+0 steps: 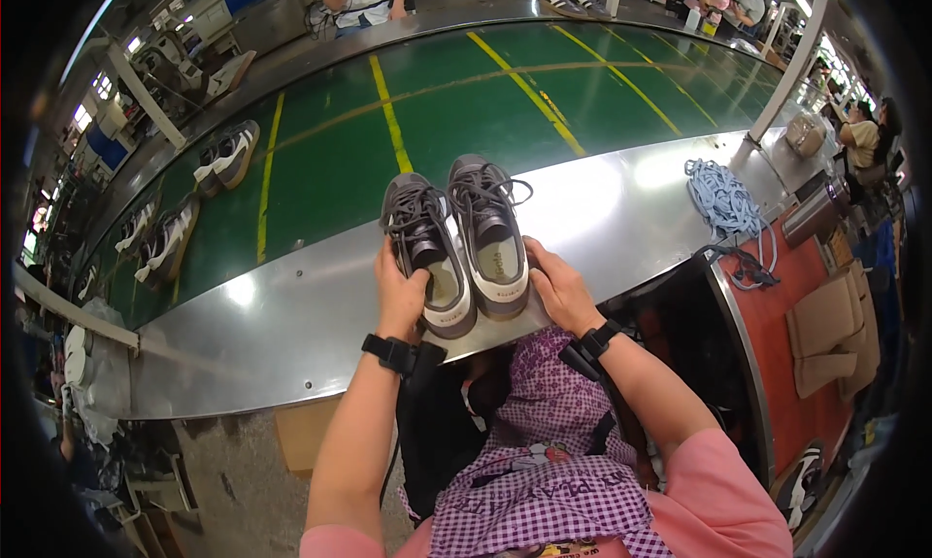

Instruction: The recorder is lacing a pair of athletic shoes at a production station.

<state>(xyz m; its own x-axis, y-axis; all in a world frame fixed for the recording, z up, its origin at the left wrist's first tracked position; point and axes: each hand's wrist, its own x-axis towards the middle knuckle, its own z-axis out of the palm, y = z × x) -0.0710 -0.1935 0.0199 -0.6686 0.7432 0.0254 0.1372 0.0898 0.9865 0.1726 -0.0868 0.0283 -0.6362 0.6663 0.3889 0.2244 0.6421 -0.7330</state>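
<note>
Taking the clock from the shoes, your left hand (398,291) is clasped on the left shoe (419,242) by its outer heel side; your right hand (563,291) is closed on the right shoe (492,257) likewise, some fingers hidden. Both toes point to twelve; the heels sit just inside the near edge of the steel ledge (223,354), your checked apron (544,403) close below at six. Room for sliding runs along the steel toward eight. At twelve the toes overlap the green belt (330,174) in view; I can't tell whether they touch it. More shoes (230,157) stand on it toward ten. Blue cords (720,197) lie heaped just before three, short of the metal-edged red table (767,359). The shoes hold pale insoles. At three, the metal cylinder (812,216) hides its contents.
</note>
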